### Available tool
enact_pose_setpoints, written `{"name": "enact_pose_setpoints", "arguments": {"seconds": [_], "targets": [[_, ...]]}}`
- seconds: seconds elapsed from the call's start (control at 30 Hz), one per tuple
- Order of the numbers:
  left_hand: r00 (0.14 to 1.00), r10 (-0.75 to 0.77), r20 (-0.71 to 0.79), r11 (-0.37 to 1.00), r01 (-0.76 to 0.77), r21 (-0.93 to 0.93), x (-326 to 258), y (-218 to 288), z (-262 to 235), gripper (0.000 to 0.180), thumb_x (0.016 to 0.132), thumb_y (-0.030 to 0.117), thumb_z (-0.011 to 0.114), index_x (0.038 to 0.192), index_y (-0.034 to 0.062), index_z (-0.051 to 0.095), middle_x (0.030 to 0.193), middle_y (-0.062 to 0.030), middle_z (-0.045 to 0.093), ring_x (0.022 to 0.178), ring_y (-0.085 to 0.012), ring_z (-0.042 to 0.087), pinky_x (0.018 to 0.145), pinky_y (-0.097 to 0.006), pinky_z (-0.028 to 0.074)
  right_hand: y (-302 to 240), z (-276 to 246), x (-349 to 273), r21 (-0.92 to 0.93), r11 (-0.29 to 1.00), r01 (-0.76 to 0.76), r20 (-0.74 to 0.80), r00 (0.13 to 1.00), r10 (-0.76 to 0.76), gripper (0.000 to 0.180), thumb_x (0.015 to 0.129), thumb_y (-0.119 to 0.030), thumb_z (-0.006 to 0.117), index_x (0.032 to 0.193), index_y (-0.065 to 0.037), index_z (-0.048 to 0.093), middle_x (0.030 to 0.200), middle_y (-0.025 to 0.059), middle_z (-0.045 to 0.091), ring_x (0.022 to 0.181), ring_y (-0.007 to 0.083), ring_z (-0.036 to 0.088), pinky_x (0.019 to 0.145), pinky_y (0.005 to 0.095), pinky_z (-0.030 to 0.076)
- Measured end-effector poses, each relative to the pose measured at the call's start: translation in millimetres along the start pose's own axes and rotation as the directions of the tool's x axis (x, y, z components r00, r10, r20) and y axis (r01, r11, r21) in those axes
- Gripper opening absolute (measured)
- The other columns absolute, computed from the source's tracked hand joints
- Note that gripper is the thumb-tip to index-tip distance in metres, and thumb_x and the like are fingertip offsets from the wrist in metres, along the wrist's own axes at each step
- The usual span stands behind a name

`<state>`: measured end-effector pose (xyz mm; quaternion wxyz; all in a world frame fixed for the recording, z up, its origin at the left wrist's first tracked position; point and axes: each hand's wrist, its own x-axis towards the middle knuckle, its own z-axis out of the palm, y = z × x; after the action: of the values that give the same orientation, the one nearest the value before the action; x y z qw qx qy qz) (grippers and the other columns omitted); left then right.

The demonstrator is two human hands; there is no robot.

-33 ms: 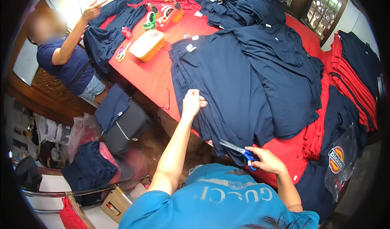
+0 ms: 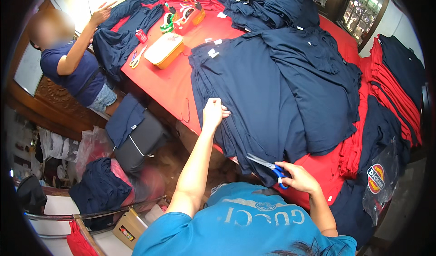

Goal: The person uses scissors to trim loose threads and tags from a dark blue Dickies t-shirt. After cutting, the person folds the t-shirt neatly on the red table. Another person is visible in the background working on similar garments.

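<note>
My right hand [image 2: 299, 179] is closed on a pair of scissors [image 2: 278, 174] with blue handles, its fingers at the grips. The metal blades point up and left over the lower hem of a navy shirt [image 2: 240, 83], slightly apart. My left hand [image 2: 213, 114] is closed in a pinch above the left side of that shirt; whatever lies between the fingertips is too small or hidden to make out. The shirt is spread out flat, with a second navy garment [image 2: 313, 92] overlapping it on the right. Small white labels [image 2: 213, 53] show near its top.
The red-covered table [image 2: 150, 81] holds a lidded yellow box [image 2: 164, 50], yellow-handled scissors [image 2: 137, 58] and tape dispensers [image 2: 187, 19]. Navy piles [image 2: 268, 6] lie at the back, red and navy stacks [image 2: 393, 88] at right. A co-worker [image 2: 75, 65] with a raised arm stands far left, beyond a dark stool [image 2: 141, 142].
My left hand has risen very slightly. The scissors in my right hand have shifted a touch to the right. The garments look the same.
</note>
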<state>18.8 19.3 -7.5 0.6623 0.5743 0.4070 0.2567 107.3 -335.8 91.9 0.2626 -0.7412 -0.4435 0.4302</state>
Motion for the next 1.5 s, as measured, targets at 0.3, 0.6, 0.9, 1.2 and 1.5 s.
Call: {"name": "enact_pose_setpoints", "arguments": {"seconds": [0.3,0.6,0.9,1.2,1.5], "targets": [[0.985,0.171,-0.018,0.904,-0.149,0.401,22,21,-3,0.027,0.089,0.020,0.070,0.098,-0.0011,0.056,0.076,-0.0080,0.063,0.061,-0.0109,0.061,0.054,-0.026,0.048,-38,6,96,0.508,0.831,0.228,-0.312,0.947,-0.069,0.060,0.089,-0.012,0.067,0.141,0.003,0.043,0.105,0.0109,0.064,0.093,0.0143,0.064,0.082,0.0317,0.052],[0.925,-0.049,0.377,0.744,0.285,-0.605,21,27,-13,0.035,0.088,0.001,0.058,0.123,0.0011,0.056,0.114,-0.0070,0.063,0.105,-0.0178,0.059,0.092,-0.033,0.046,-57,13,149,-0.121,0.968,0.220,-0.475,0.844,-0.251,0.055,0.087,-0.017,0.068,0.135,0.003,0.050,0.093,0.0174,0.065,0.073,0.0246,0.064,0.071,0.0333,0.052],[0.935,-0.001,0.356,0.816,0.206,-0.541,3,43,-9,0.033,0.088,0.001,0.061,0.121,0.0030,0.057,0.113,-0.0065,0.063,0.106,-0.0173,0.059,0.091,-0.034,0.046,-55,14,158,-0.042,0.956,0.292,-0.508,0.817,-0.272,0.054,0.088,-0.017,0.068,0.136,0.002,0.050,0.094,0.0156,0.065,0.070,0.0224,0.062,0.068,0.0324,0.052],[0.942,-0.017,0.335,0.841,0.195,-0.505,-4,58,-6,0.036,0.088,0.000,0.061,0.124,0.0049,0.057,0.115,-0.0066,0.063,0.108,-0.0174,0.059,0.094,-0.035,0.045,-47,13,167,0.102,0.924,0.368,-0.507,0.819,-0.270,0.052,0.090,-0.018,0.063,0.135,0.004,0.049,0.114,0.0204,0.064,0.094,0.0219,0.064,0.085,0.0317,0.051],[0.936,0.021,0.350,0.847,0.169,-0.504,-4,64,-5,0.039,0.088,0.000,0.062,0.126,0.0053,0.055,0.116,-0.0064,0.063,0.110,-0.0174,0.059,0.094,-0.036,0.046,-58,-1,159,0.472,0.866,0.167,-0.341,0.940,0.005,0.051,0.090,-0.017,0.066,0.135,0.002,0.052,0.103,0.0133,0.069,0.067,0.0094,0.058,0.063,0.0259,0.053]]}}
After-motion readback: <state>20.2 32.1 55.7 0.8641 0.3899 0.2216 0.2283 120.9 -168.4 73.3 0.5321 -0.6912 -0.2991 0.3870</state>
